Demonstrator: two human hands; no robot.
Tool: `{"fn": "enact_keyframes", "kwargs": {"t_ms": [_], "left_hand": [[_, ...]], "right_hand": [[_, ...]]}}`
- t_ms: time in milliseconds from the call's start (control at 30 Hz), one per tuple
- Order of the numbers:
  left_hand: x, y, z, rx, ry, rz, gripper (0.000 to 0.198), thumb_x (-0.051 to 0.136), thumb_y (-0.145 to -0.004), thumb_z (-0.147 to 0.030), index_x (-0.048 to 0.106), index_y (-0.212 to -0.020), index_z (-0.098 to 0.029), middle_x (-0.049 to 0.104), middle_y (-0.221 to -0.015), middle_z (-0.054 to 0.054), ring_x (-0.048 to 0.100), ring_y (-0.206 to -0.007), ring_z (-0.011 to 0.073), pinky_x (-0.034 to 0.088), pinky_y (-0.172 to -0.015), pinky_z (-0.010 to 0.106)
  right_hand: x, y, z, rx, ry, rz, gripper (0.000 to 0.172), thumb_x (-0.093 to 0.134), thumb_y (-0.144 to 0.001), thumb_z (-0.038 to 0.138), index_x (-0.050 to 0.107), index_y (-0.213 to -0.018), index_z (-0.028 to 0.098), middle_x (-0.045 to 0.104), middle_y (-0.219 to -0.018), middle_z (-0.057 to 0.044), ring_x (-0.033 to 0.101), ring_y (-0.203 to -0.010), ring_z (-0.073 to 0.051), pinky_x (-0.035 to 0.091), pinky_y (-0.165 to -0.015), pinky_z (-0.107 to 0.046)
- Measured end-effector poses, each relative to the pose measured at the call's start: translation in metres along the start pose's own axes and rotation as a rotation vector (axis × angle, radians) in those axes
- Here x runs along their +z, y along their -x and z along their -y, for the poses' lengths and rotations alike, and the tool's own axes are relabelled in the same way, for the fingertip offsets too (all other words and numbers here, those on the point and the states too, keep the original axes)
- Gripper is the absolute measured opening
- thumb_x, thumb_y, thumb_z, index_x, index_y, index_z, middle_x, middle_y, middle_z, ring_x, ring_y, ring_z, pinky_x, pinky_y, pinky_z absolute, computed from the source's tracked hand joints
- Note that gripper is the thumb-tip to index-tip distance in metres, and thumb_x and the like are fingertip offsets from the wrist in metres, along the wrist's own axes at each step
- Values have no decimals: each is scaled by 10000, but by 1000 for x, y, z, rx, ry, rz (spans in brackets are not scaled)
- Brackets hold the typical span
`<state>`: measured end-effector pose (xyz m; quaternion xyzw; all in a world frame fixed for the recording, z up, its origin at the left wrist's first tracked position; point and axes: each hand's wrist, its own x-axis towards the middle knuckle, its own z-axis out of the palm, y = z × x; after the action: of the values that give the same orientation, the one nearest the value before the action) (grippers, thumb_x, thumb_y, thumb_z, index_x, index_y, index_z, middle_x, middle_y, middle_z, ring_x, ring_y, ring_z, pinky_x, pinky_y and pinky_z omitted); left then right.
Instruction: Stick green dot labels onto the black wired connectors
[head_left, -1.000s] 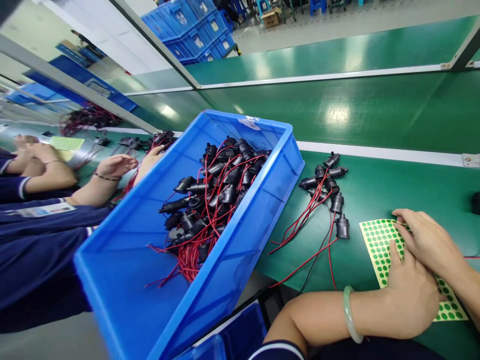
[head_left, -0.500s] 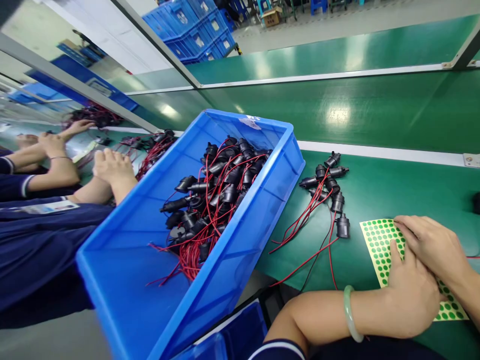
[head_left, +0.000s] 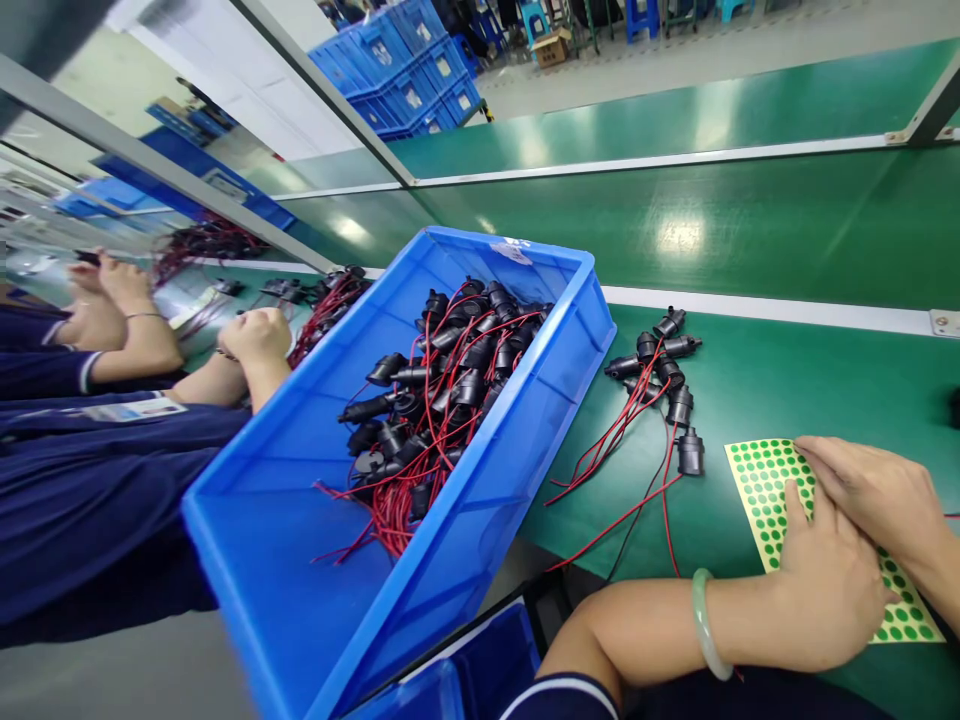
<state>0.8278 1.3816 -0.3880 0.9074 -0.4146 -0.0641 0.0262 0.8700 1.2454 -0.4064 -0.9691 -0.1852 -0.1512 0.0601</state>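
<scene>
A pale yellow sheet of round green stickers [head_left: 766,490] lies on the green worktable. My left hand [head_left: 832,590], with a light green bangle on its wrist, rests on the sheet with thumb and forefinger stretched out. Crossing just above it, my right hand [head_left: 874,490] has its fingertips pinched together at the far edge of the sheet. Whether a single sticker is between those fingertips is hidden. To the left of the sheet, several black sockets [head_left: 691,452] with red and black wires lie in a loose group.
A large blue bin [head_left: 487,520] holds many black sockets with red wires, tilted beside the table edge. At left, co-workers' hands [head_left: 259,345] work near more wired parts [head_left: 330,310]. A metal rail [head_left: 750,300] runs along the table's back.
The whole view has shifted slightly, moving the scene rightward. Both my hands keep nearly the same position on the sheet. A co-worker's hands at left have changed pose.
</scene>
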Motion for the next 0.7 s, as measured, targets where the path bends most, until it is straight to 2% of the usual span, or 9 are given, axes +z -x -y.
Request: {"fn": "enact_keyframes", "kwargs": {"t_ms": [133, 200, 267, 333, 400, 467, 533, 600, 700], "left_hand": [[2, 1, 1, 16, 22, 32, 663, 377, -993, -535, 496, -1448, -67, 454, -1526, 168, 280, -1478, 385, 298, -1195, 591], [2, 1, 0, 13, 21, 34, 677, 383, -990, -541, 491, -1447, -53, 451, -1524, 180, 280, -1476, 385, 300, -1194, 581], [-2, 1, 2, 13, 20, 13, 696, 412, -978, -556, 503, -1429, -32, 449, -1514, 205, 281, -1471, 393, 307, -1188, 571], [-13, 1, 9, 39, 41, -46, 728, 444, -961, -581, 511, -1401, -6, 450, -1495, 234, 311, -1450, 386, 347, -1166, 538], [-30, 4, 24, 38, 97, -125, 693, 478, -947, -583, 561, -1311, 1, 534, -1380, 237, 451, -1333, 349, 462, -1066, 460], [-48, 10, 45, -111, 152, -168, 540, 543, -927, -550, 625, -1135, -59, 629, -1142, 171, 584, -1081, 295, 552, -875, 401], [-60, 19, 70, -417, 152, -169, 378, 633, -890, -490, 621, -989, -125, 628, -979, 105, 598, -903, 272, 566, -756, 407], [-61, 29, 91, -679, 113, -173, 338, 707, -851, -429, 603, -984, -136, 626, -981, 103, 602, -907, 285, 569, -763, 429], [-50, 42, 111, -829, 103, -135, 290, 714, -856, -314, 602, -1036, -116, 651, -1018, 125, 625, -971, 305, 567, -827, 446]], "right_hand": [[3, 6, -7, -28, -74, 85, 276, 452, -947, 165, 648, -1133, 225, 725, -1131, -77, 704, -948, -273, 525, -790, -380], [5, 6, -11, -46, -136, 91, 294, 454, -947, 167, 634, -1171, 229, 704, -1190, -89, 687, -1016, -294, 516, -841, -415], [6, 3, -12, -31, -251, 7, 239, 471, -966, 237, 642, -1131, 245, 699, -1194, -75, 671, -1061, -296, 512, -868, -435], [4, -2, -10, 63, -429, -113, 170, 508, -970, 308, 650, -1049, 258, 689, -1161, -55, 653, -1072, -268, 501, -906, -431], [-2, -8, -6, 228, -623, -196, 123, 561, -952, 347, 645, -978, 261, 663, -1081, -39, 636, -1019, -229, 484, -919, -410], [-8, -11, -2, 425, -805, -231, 133, 608, -925, 394, 645, -924, 267, 634, -1008, -23, 614, -973, -205, 466, -924, -388], [-11, -13, 2, 606, -980, -206, 198, 653, -883, 461, 652, -864, 264, 636, -1013, -16, 607, -977, -203, 462, -927, -368], [-10, -14, 5, 742, -1133, -154, 268, 689, -837, 518, 661, -815, 252, 650, -1057, -17, 609, -987, -206, 478, -896, -336], [-7, -15, 10, 864, -1277, -68, 324, 721, -794, 564, 683, -808, 243, 664, -1096, -22, 604, -998, -202, 493, -822, -279]]}}
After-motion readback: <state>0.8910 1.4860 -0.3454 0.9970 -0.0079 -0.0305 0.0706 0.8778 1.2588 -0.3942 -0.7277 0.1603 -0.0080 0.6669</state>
